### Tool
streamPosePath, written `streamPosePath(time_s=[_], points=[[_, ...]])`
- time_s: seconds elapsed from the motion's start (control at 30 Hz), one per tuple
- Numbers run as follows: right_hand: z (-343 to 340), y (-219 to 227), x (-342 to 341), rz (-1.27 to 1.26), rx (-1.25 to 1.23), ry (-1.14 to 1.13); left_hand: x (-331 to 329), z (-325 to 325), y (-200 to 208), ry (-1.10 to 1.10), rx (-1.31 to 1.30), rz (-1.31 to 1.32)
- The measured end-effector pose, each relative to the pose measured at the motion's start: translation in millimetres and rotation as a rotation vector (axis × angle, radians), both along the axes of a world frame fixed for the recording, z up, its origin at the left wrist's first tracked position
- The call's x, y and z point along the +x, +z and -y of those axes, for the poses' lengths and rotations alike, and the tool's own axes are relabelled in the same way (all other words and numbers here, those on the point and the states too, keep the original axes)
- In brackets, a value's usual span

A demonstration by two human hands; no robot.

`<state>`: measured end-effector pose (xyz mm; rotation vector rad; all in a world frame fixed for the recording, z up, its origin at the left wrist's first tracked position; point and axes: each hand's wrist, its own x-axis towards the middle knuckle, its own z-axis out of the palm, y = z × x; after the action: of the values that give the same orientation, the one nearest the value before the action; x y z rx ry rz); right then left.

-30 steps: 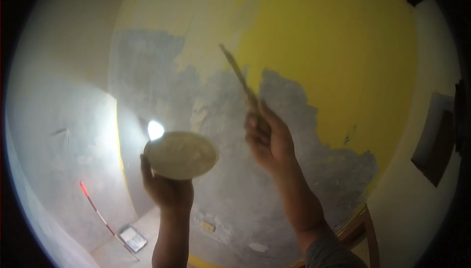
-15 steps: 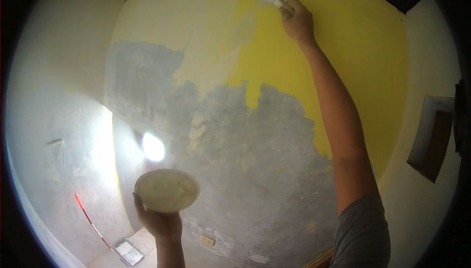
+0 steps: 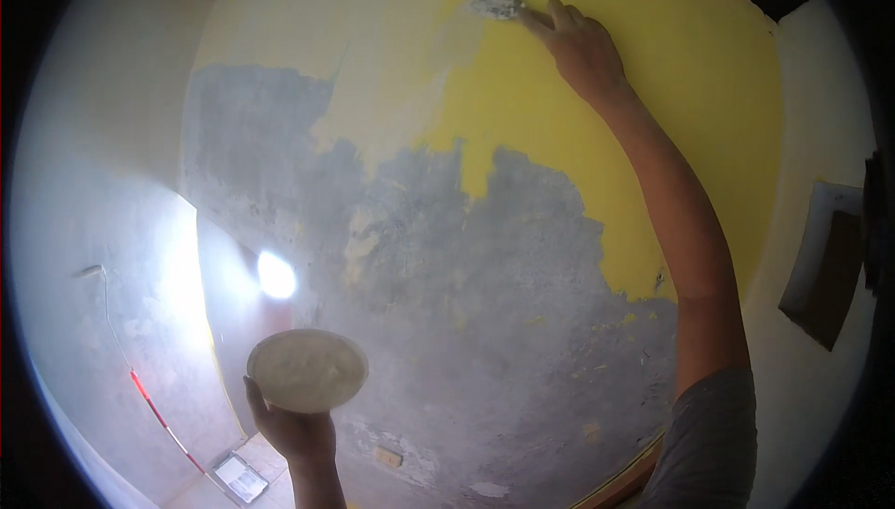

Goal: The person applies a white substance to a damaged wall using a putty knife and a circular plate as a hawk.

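High on the wall, my right hand (image 3: 580, 48) is closed round the handle of a putty knife (image 3: 497, 4). Its blade, smeared with white paste, lies against the yellow paint, close to a pale coated strip. Lower left, my left hand (image 3: 291, 430) holds up a round, shallow bowl (image 3: 308, 371) from below, with whitish paste inside. The wall (image 3: 447, 257) ahead is yellow at upper right, pale cream at upper left and bare patchy grey below, with a ragged edge between.
A paint roller (image 3: 91, 271) on a long red-and-white pole (image 3: 154, 406) leans at the left wall. By its foot a paint tray (image 3: 240, 479) lies on the floor. A bright light (image 3: 277, 275) glares nearby. An outlet (image 3: 388, 457) sits low; a recess (image 3: 822, 267) opens at right.
The putty knife has moved down the wall, its blade turning more sideways, and white paste now shows on the wall above it. The view has shifted slightly.
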<state>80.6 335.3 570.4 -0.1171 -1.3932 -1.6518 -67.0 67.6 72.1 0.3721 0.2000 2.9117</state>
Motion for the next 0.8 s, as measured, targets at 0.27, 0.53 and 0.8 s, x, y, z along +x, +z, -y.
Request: streamPosePath(time_s=[0.27,0.53,0.8], points=[[49.8,0.3,9.7,-0.04,-0.169,0.055,8.0,-11.8,11.6,-0.15,0.018,0.014],[88.4,22.2,-61.3,-0.22,-0.283,-0.18,24.3,-34.8,18.7,-0.278,0.142,-0.084],[26.1,-11.4,-74.2,-0.064,-0.142,-0.013,16.0,-47.4,5.4,-0.166,0.065,-0.109]])
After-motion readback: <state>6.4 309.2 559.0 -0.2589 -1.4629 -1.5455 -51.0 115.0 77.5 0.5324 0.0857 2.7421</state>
